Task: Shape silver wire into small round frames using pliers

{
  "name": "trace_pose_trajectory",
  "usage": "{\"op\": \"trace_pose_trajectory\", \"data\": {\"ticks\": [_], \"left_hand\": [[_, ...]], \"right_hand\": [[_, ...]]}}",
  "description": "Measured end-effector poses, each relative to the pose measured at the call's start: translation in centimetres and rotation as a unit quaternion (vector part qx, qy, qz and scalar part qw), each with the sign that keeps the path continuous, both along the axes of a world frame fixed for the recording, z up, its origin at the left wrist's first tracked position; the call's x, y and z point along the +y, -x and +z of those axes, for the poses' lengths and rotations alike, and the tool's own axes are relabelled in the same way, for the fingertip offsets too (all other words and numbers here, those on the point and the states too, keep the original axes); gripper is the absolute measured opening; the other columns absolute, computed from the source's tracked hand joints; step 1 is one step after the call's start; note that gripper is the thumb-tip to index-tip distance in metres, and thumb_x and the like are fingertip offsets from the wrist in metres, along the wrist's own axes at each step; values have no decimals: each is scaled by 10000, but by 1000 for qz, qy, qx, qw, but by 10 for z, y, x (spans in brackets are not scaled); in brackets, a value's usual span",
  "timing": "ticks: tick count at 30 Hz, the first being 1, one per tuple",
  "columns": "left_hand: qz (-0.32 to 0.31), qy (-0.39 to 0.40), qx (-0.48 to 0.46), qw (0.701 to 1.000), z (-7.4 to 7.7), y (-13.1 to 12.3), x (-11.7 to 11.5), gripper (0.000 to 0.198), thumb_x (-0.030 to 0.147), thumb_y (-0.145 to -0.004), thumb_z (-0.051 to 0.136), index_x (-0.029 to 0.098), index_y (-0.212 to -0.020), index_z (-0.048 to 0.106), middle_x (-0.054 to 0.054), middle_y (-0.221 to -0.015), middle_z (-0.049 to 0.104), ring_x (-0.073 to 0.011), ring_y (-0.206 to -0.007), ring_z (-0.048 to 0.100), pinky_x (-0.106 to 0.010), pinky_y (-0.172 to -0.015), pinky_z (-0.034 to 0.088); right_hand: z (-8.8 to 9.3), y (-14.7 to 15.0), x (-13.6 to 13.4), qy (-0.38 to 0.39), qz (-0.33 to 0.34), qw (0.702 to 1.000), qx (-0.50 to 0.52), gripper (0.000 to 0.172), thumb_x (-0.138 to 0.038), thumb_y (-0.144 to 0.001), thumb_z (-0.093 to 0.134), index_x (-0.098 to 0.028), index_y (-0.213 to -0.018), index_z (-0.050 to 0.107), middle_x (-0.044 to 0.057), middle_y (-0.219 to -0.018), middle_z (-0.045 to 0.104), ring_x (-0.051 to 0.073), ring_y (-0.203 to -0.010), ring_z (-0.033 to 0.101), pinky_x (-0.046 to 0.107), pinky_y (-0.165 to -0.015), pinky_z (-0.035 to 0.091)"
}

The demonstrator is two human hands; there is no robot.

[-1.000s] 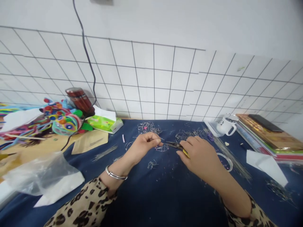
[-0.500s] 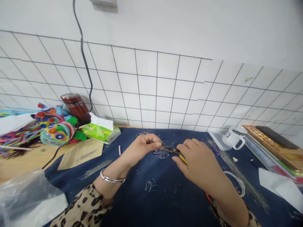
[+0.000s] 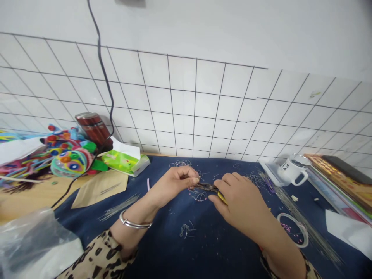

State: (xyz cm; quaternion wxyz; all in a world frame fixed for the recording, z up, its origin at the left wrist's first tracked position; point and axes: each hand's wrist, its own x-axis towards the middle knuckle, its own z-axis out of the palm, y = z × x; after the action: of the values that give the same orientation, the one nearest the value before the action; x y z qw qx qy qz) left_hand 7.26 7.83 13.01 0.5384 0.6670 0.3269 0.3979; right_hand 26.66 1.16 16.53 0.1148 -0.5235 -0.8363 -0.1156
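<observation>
My left hand (image 3: 174,182) is closed in a pinch on a small piece of thin wire work (image 3: 199,193), held just above the dark blue cloth (image 3: 180,255). My right hand (image 3: 241,201) is wrapped round yellow-handled pliers (image 3: 210,188), whose dark jaws point left and meet the wire at my left fingertips. A silver bangle sits on my left wrist. Both sleeves are leopard print.
Loose wire bits (image 3: 186,229) and a bundle of straight wires (image 3: 117,207) lie on the cloth. A white mug (image 3: 293,170), stacked books (image 3: 343,174) and a clear ring (image 3: 292,228) sit right. A tissue pack (image 3: 123,161), red flask (image 3: 93,128), colourful craft pile (image 3: 66,155) and plastic bag (image 3: 31,240) sit left.
My view has shifted slightly, and both hands have stayed together on the wire and pliers, drifting a little down and left on the cloth.
</observation>
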Motion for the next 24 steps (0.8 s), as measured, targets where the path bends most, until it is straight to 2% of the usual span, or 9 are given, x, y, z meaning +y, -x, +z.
{"op": "trace_pose_trajectory", "data": {"ticks": [11,24], "left_hand": [[2,-43,42,998,0,4,-1,158,255,-779,582,146,-665,570,-31,-736,582,-150,-714,532,-281,-665,410],[-5,-37,25,999,0,3,-2,167,262,-782,577,144,-663,568,-33,-711,584,-147,-695,531,-279,-650,416]], "right_hand": [[-2,-1,1,-3,6,1000,4,180,-355,-842,479,-200,-828,570,38,-770,534,188,-766,465,314,-667,318],[-2,0,1,-15,6,1000,4,167,-330,-837,483,-197,-800,576,36,-753,539,175,-754,473,298,-665,326]]}}
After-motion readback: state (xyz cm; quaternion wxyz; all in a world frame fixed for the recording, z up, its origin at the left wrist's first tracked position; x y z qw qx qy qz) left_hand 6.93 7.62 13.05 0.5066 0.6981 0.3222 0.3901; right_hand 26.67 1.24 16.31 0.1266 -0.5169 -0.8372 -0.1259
